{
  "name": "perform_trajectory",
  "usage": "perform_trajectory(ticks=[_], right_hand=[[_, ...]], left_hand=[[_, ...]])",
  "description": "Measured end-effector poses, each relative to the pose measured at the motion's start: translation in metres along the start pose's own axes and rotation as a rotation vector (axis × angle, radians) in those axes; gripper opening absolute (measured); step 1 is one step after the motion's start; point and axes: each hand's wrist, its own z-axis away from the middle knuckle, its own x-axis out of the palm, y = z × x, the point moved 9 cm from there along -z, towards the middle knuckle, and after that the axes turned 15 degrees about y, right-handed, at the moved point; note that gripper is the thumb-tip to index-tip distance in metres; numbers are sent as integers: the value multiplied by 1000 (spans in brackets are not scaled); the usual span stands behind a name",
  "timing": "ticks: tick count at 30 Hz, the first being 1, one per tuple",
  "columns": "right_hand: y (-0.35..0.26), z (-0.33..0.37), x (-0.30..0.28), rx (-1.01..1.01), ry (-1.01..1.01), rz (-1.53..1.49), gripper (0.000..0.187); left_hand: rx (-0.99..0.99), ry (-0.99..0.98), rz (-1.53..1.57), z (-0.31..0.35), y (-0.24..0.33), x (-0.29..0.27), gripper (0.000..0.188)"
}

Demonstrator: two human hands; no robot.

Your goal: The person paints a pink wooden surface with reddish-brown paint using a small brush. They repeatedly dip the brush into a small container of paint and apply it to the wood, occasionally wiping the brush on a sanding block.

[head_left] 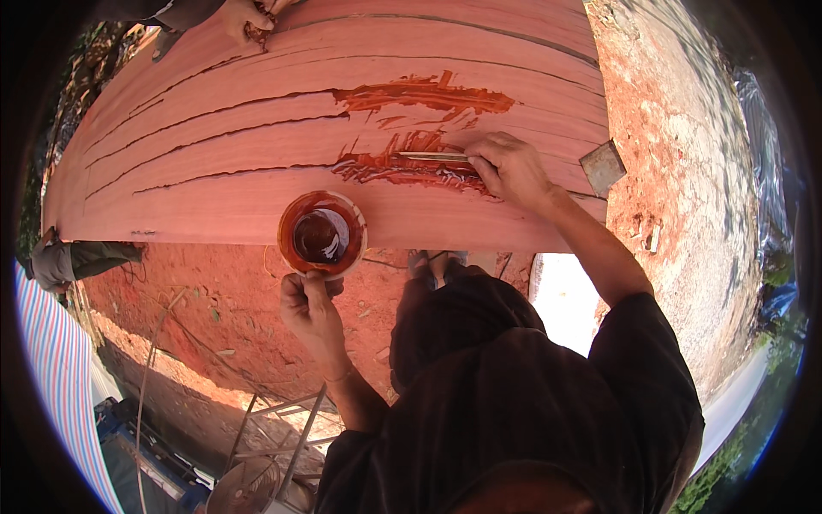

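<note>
My left hand [312, 313] grips the rim of a round tub [285, 248] at the near edge of a long reddish wooden slab [214, 201]. Glossy dark red-brown liquid lies in the tub, and its inner wall is smeared with it. My right hand [511, 169] is closed round a thin flat scraper [432, 157], seen nearly edge-on. Its blade points left over a wet red-brown patch [402, 176] on the slab. A second smeared patch [424, 94] lies farther back. Long dark cracks run left from both patches.
A co-worker's hand [244, 19] holds something brown at the slab's far left. A square brownish plate [602, 167] lies at the right edge. Red soil [197, 317], a metal frame [282, 437] and a striped sheet [60, 368] are below left.
</note>
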Motion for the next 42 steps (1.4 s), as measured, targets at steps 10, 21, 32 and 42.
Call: perform_trajectory(ticks=[10,21,32,42], right_hand=[[-9,9,7,58,-35,28,10],[-33,11,4,47,37,135,14],[-55,24,18,40,-32,211,15],[-67,23,11,76,89,83,14]], left_hand=[[-31,-17,32,-3,1,6,25],[-36,-17,29,-5,3,4,26],[-31,-13,22,-6,-2,-4,26],[-47,-8,21,-5,-4,-6,25]])
